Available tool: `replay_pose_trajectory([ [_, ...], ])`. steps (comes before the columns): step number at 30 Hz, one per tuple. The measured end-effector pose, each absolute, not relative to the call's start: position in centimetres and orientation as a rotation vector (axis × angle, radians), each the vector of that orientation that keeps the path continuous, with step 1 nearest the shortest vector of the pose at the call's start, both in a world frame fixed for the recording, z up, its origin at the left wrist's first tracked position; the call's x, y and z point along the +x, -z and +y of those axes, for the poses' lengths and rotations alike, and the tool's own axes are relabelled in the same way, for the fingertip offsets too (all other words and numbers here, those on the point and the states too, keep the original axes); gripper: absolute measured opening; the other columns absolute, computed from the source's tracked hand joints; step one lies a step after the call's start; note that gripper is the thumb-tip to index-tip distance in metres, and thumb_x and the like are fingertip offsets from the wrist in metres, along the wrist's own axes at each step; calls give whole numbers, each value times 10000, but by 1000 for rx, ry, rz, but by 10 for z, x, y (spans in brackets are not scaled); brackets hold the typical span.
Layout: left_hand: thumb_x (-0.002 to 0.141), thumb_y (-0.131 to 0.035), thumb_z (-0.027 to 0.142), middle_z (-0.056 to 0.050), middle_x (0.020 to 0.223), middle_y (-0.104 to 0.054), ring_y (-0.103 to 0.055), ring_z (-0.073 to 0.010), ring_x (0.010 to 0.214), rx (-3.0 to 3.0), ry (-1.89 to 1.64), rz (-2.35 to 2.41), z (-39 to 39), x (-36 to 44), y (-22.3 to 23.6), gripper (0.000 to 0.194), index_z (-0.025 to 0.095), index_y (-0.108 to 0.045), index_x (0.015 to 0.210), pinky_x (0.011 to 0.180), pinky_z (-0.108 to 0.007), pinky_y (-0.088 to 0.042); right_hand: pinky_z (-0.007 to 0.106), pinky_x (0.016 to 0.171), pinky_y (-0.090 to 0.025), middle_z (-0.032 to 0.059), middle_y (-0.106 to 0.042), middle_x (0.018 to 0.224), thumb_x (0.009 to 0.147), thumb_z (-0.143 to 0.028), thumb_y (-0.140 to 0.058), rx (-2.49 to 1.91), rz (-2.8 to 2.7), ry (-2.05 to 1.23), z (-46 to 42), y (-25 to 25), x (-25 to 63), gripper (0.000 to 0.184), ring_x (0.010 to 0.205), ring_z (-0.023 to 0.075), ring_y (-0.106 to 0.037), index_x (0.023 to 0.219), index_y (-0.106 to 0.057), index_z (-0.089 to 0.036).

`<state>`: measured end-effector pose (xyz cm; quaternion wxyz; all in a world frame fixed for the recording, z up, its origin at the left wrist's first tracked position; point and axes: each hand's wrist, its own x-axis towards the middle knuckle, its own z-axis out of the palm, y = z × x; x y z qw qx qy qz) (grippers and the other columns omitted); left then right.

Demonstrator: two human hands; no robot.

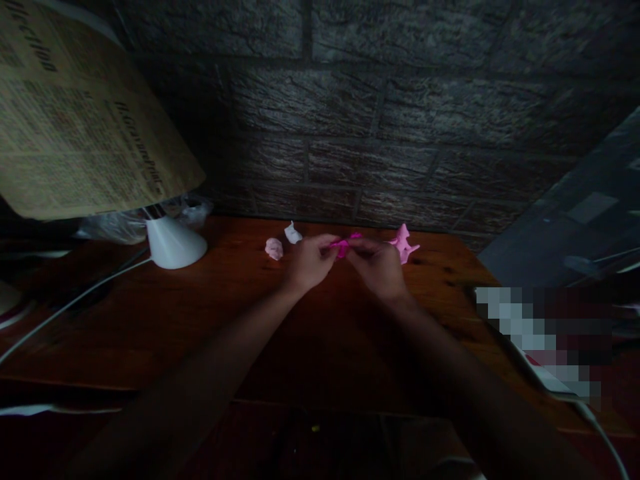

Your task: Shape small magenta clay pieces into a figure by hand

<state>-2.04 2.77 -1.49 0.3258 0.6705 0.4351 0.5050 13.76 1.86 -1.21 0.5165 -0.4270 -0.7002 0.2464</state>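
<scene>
My left hand (311,263) and my right hand (380,268) meet over the far part of the wooden table, fingers pinched on a small bright pink piece of crumpled paper (341,249). Its exact shape is partly hidden by the fingertips. Just behind it shows another bit of bright pink (356,235). To the left of my left hand lie a pale pink crumpled ball (274,249) and a white crumpled piece (293,233). Right beside my right hand rests a lighter pink, pointed folded paper (404,245).
A lamp with a newsprint shade (95,127) and white base (175,243) stands at left, its cord crossing the wooden table (210,313). A clear plastic bag lies behind it. A stone-patterned wall (340,107) rises behind. At right is a blurred-out device (540,353) with a white cable.
</scene>
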Motion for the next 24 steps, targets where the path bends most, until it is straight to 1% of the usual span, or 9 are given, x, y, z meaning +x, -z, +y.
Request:
replay_pose_trajectory([
  [3, 849, -650, 209, -89, 1023, -785, -728, -188, 852, 1750, -1343, 1103, 26, -20, 15, 220, 190, -763, 1037, 786, -314, -572, 425, 882, -597, 58, -805, 986, 826, -254, -685, -1032, -1635, -616, 21, 14, 140, 174, 888, 233, -757, 959, -795, -237],
  [8, 865, -606, 218, -33, 738, -748, -673, -153, 666, 1881, -1316, 1170, 23, -22, 12, 171, 203, -776, 848, 657, -262, -540, 419, 895, -599, 68, -801, 1009, 828, -279, -694, -985, -1603, -727, 20, 12, 139, 185, 903, 220, -757, 983, -777, -223],
  [10, 866, -613, 235, -29, 707, -736, -664, -146, 633, 1800, -1339, 1180, 23, -22, 13, 167, 200, -771, 824, 617, -249, -537, 411, 885, -606, 80, -798, 1030, 827, -330, -716, -984, -1544, -808, 19, 10, 137, 228, 907, 219, -761, 1015, -763, -211],
  [12, 859, -630, 235, -35, 764, -756, -682, -149, 649, 1666, -1366, 1168, 24, -20, 15, 148, 191, -770, 877, 619, -252, -558, 406, 881, -609, 91, -797, 1038, 791, -387, -769, -1003, -1519, -880, 18, 10, 134, 314, 921, 227, -762, 1046, -749, -205],
  [14, 847, -651, 216, -45, 864, -776, -705, -152, 679, 1504, -1383, 1148, 26, -18, 18, 195, 178, -754, 1008, 637, -265, -586, 407, 884, -607, 89, -800, 1020, 752, -425, -808, -1023, -1547, -909, 18, 10, 133, 369, 926, 234, -762, 1044, -747, -209],
  [16, 839, -669, 207, -61, 961, -782, -728, -158, 731, 1360, -1388, 1114, 29, -16, 20, 289, 171, -715, 1122, 652, -277, -606, 412, 899, -598, 86, -803, 1002, 767, -431, -794, -1017, -1607, -878, 19, 10, 134, 326, 924, 236, -761, 1004, -759, -211],
  [17, 838, -679, 216, -71, 993, -782, -737, -166, 767, 1316, -1381, 1094, 30, -16, 21, 303, 168, -706, 1136, 661, -282, -611, 415, 907, -592, 83, -804, 998, 791, -417, -770, -1003, -1635, -846, 20, 11, 135, 279, 924, 235, -760, 980, -766, -212],
  [20, 808, -733, 240, -84, 1024, -782, -745, -191, 876, 1354, -1396, 1069, 32, -17, 19, 245, 164, -732, 1041, 748, -312, -618, 414, 925, -577, 63, -806, 986, 843, -326, -695, -979, -1695, -748, 22, 11, 140, 165, 935, 229, -753, 939, -782, -223],
  [24, 756, -790, 221, -79, 993, -792, -741, -197, 939, 1509, -1554, 1064, 30, -20, 13, 230, 166, -750, 976, 905, -352, -587, 409, 936, -571, 41, -807, 990, 845, -256, -658, -985, -1682, -700, 23, 10, 144, 171, 940, 223, -751, 958, -784, -235],
])
